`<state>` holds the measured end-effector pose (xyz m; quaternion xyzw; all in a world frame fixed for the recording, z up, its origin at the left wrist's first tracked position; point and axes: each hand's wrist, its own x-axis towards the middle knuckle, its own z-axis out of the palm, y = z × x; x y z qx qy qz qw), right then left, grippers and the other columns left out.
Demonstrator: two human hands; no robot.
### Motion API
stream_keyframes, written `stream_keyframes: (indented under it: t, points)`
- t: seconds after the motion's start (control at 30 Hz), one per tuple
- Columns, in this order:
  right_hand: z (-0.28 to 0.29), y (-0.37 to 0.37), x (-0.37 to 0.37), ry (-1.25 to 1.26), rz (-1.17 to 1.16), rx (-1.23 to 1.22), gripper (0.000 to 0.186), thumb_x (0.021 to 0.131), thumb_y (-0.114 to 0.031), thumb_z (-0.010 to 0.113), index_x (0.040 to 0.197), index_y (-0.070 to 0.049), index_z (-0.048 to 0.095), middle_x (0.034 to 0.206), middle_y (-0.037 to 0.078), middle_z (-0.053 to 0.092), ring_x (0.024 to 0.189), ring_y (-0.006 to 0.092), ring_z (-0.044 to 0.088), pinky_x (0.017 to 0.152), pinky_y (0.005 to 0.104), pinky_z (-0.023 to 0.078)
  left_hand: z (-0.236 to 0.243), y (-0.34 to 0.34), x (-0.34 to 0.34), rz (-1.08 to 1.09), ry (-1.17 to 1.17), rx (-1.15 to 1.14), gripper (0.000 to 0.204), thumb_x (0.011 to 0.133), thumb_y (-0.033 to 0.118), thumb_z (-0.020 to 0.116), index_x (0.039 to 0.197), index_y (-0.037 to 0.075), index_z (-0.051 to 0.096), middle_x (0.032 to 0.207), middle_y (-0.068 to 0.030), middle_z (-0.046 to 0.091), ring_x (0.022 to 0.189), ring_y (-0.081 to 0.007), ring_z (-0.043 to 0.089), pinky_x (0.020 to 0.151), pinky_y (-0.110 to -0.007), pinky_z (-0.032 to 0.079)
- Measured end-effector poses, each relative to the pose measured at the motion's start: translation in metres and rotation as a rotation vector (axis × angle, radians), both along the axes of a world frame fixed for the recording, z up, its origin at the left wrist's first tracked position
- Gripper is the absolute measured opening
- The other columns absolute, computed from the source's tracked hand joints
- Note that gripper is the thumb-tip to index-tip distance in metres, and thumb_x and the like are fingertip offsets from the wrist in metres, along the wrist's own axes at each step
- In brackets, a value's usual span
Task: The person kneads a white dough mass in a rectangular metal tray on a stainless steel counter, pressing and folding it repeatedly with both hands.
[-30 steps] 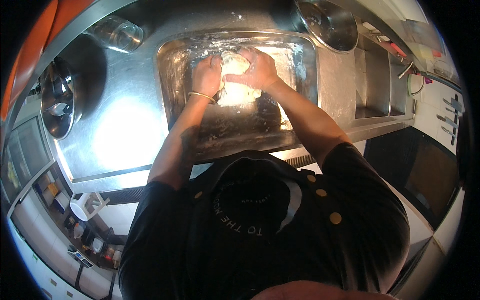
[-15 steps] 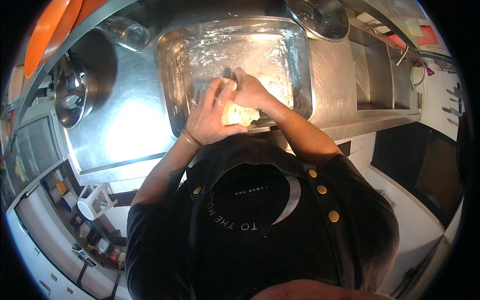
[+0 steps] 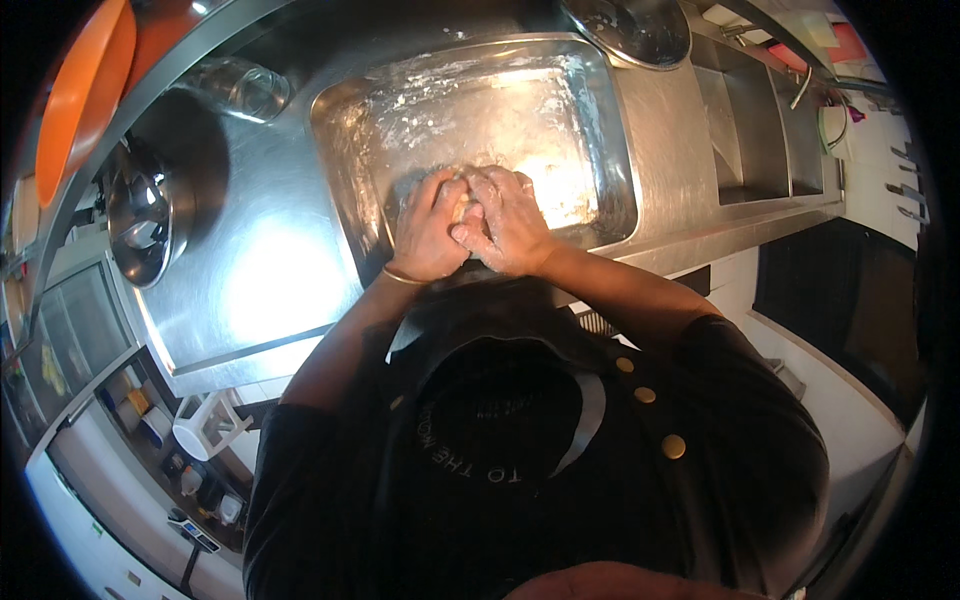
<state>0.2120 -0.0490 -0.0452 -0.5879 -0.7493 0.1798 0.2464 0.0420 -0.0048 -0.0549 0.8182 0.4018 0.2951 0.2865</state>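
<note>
Both hands press together on a lump of pale dough (image 3: 462,208) inside a rectangular metal tray (image 3: 622,150) dusted with flour. My left hand (image 3: 430,228) curls over the dough's left side, with a band round its wrist. Floury and bent at the fingers, my right hand (image 3: 508,218) covers the right side, its thumb reaching across toward the left hand. Most of the dough is hidden beneath the hands; a small piece shows between them.
The tray rests on a steel counter (image 3: 280,270). To the left are a shiny metal bowl (image 3: 140,215), a clear glass container (image 3: 245,90) and an orange bowl (image 3: 85,95). A dark round pan (image 3: 635,30) sits behind the tray's right corner, and a sink (image 3: 740,130) lies right.
My hands have come down onto the dough, nearer the tray's front edge. The right hand has turned from the dough's far side to cover it from the right. The view has tilted slightly.
</note>
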Motion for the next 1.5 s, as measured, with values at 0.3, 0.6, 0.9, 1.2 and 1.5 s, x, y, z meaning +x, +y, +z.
stream_keyframes:
  t: [0.3, 0.6, 0.9, 1.2, 1.5]
  points:
    - [-0.037, 0.047, 0.005, 0.157, -0.098, 0.028, 0.027, 0.097, -0.033, 0.057, 0.093, -0.007, 0.064, 0.091, 0.016, 0.066, 0.091, 0.0382, 0.062, 0.079, 0.0522, 0.044, -0.022, 0.044, 0.019, 0.150, 0.106, -0.148, 0.025, 0.094, 0.029, 0.059, 0.092, 0.007, 0.069, 0.095, -0.0215, 0.068, 0.086, -0.0435, 0.066, 0.077, -0.054, 0.054]
    - [-0.054, 0.096, 0.006, 0.091, -0.267, -0.196, 0.042, 0.104, -0.039, 0.042, 0.103, -0.006, 0.067, 0.098, 0.026, 0.071, 0.091, 0.0477, 0.066, 0.083, 0.0558, 0.052, -0.028, 0.075, 0.022, 0.244, 0.199, -0.225, 0.049, 0.103, 0.045, 0.046, 0.097, 0.001, 0.067, 0.097, -0.0290, 0.070, 0.097, -0.0508, 0.064, 0.097, -0.055, 0.042]
    - [-0.004, 0.074, 0.018, 0.291, -0.235, -0.477, 0.071, 0.095, -0.065, 0.056, 0.137, -0.007, 0.062, 0.134, 0.026, 0.061, 0.128, 0.0437, 0.056, 0.113, 0.0472, 0.043, 0.007, 0.050, -0.006, 0.177, -0.219, -0.102, 0.056, 0.102, 0.038, 0.058, 0.146, 0.006, 0.049, 0.149, -0.0203, 0.044, 0.135, -0.0373, 0.042, 0.112, -0.047, 0.040]
    - [-0.008, 0.005, 0.008, -0.260, 0.076, -0.169, 0.084, 0.093, -0.037, 0.059, 0.160, 0.000, 0.023, 0.167, 0.026, 0.016, 0.154, 0.0500, 0.014, 0.122, 0.0675, 0.015, -0.012, 0.019, 0.002, -0.057, 0.086, 0.044, 0.083, 0.091, 0.049, 0.067, 0.154, 0.002, 0.039, 0.159, -0.0246, 0.034, 0.146, -0.0426, 0.036, 0.121, -0.051, 0.028]
    - [-0.040, 0.043, 0.009, -0.006, -0.003, 0.087, 0.054, 0.088, -0.031, 0.066, 0.133, -0.002, 0.055, 0.140, 0.022, 0.052, 0.130, 0.0456, 0.048, 0.106, 0.0590, 0.038, -0.025, 0.065, 0.013, 0.099, -0.040, 0.030, 0.030, 0.097, 0.030, 0.059, 0.104, 0.003, 0.069, 0.112, -0.0188, 0.066, 0.106, -0.0412, 0.060, 0.094, -0.048, 0.047]
